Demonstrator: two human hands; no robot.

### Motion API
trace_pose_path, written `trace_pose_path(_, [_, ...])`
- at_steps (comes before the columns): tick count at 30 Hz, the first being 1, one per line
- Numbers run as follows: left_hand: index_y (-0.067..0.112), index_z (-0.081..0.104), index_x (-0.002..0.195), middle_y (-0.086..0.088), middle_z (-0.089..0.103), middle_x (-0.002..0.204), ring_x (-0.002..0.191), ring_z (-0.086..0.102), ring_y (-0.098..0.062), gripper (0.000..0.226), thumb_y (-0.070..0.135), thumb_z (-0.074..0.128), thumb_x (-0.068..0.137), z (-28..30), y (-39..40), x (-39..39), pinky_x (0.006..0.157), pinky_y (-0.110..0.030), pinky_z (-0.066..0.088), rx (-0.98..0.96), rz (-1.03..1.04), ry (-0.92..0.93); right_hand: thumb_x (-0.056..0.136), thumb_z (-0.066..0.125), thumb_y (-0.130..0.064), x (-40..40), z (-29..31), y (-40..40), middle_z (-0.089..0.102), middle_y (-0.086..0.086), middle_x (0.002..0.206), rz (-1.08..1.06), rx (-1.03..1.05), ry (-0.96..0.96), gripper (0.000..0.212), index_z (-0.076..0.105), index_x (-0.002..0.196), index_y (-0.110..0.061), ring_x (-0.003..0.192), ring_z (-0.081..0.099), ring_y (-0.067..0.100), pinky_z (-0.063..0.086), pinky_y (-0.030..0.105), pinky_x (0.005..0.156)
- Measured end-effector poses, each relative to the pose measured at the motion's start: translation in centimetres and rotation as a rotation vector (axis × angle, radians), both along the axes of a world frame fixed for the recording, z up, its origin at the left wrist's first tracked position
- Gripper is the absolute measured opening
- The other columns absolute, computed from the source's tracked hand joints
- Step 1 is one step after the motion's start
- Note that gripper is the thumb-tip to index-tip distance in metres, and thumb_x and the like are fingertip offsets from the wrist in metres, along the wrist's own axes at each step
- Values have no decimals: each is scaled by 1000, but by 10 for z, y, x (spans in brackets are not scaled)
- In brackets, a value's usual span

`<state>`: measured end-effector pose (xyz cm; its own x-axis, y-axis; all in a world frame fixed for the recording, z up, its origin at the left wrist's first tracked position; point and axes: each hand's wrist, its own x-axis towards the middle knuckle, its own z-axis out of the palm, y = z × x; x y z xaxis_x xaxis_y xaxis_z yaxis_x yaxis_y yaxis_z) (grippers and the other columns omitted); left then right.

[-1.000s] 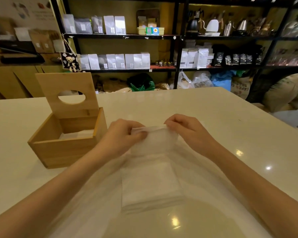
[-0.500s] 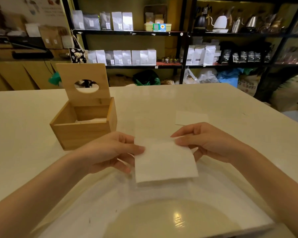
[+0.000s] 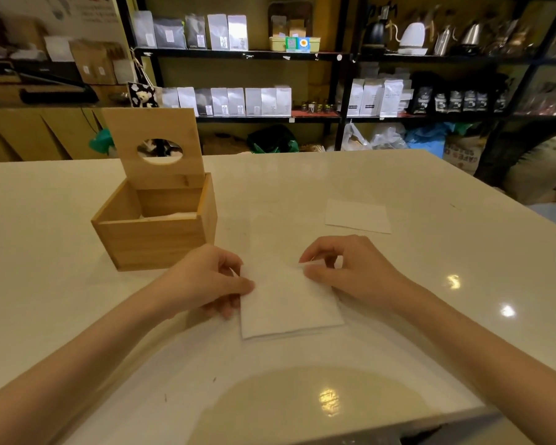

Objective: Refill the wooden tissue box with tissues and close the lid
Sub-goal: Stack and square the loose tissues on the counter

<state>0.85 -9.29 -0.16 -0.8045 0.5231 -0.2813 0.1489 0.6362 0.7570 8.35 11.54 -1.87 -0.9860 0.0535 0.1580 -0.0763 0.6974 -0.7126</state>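
A wooden tissue box (image 3: 151, 239) stands on the white table, left of centre. Its lid (image 3: 154, 126) with an oval hole is tipped up at the back. A few white tissues (image 3: 170, 216) lie inside. In front of me a small stack of folded white tissues (image 3: 289, 303) rests on the table. My left hand (image 3: 206, 281) pinches the stack's left edge. My right hand (image 3: 350, 271) holds its upper right corner with fingertips.
A single white paper sheet (image 3: 358, 216) lies flat on the table (image 3: 430, 252) to the right, beyond my right hand. Dark shelves (image 3: 238, 54) with bags and kettles stand behind the table. The table's near edge runs at the bottom right.
The longer tissue pack I was pulling on one second ago is gone from view. I now hold a smaller square stack lower on the table. The view shifted, so the box appears farther right.
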Motion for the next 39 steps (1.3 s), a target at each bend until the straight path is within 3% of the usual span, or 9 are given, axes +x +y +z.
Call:
trace_pose_path(3, [24,56,90,6,60,65,52,55,-4,22,29,71,74,1,3,5,45,-15,40,-178,-36,288,81,62,-29,3,-3,-1,58,-11,92,3,310,57,22,61,103,-29,84,47,5,39,26,75])
trace_pose_path(6, [28,46,105,8,54,80,68,50,-9,37,36,67,75,5,7,10,57,-23,42,-260,-85,477,84,59,-33,3,-3,2,54,-14,111,57,442,141,30,54,114,-27,104,40,4,39,27,84])
trace_pose_path(9, [29,45,116,9,53,102,82,53,-8,41,40,59,80,15,16,6,72,-26,49,-196,-186,644,87,55,-36,0,6,15,53,-12,118,60,467,144,33,52,118,-26,110,41,6,39,24,85])
trace_pose_path(14, [29,36,135,7,43,137,119,44,-11,50,40,48,87,26,61,-18,92,-26,40,-87,-341,768,90,51,-30,-10,27,57,58,-8,115,-42,377,158,36,47,126,-28,95,48,6,35,14,70])
trace_pose_path(18, [29,24,141,6,29,150,136,26,-14,55,38,44,91,16,109,-47,112,-32,26,-136,-440,818,93,46,-18,-27,24,97,62,-1,120,-241,351,263,29,58,119,-20,114,52,16,34,22,90])
trace_pose_path(22, [28,37,137,5,35,148,138,25,-12,47,34,45,91,-10,143,-75,112,-30,20,-99,-526,872,86,56,-31,-33,-1,126,58,-4,129,-202,446,122,35,57,121,-26,128,42,16,32,37,106])
trace_pose_path(29, [21,52,127,4,47,140,133,35,-8,39,33,47,91,-42,157,-93,106,-19,24,53,-552,722,86,56,-38,-36,-21,137,65,-13,118,-258,479,86,24,67,106,-30,127,42,7,3,32,112])
trace_pose_path(35, [24,56,123,6,52,135,127,42,-7,45,44,42,85,-46,156,-93,100,-15,26,80,-533,766,91,51,-24,-37,-28,131,71,-1,109,-259,635,185,23,70,103,-18,119,54,20,8,35,112])
trace_pose_path(39, [23,62,116,4,62,124,119,52,-8,57,56,38,76,-43,155,-87,92,-14,33,95,-514,766,93,47,-22,-33,-29,131,71,3,107,-287,571,221,25,68,103,-14,115,55,18,9,32,111])
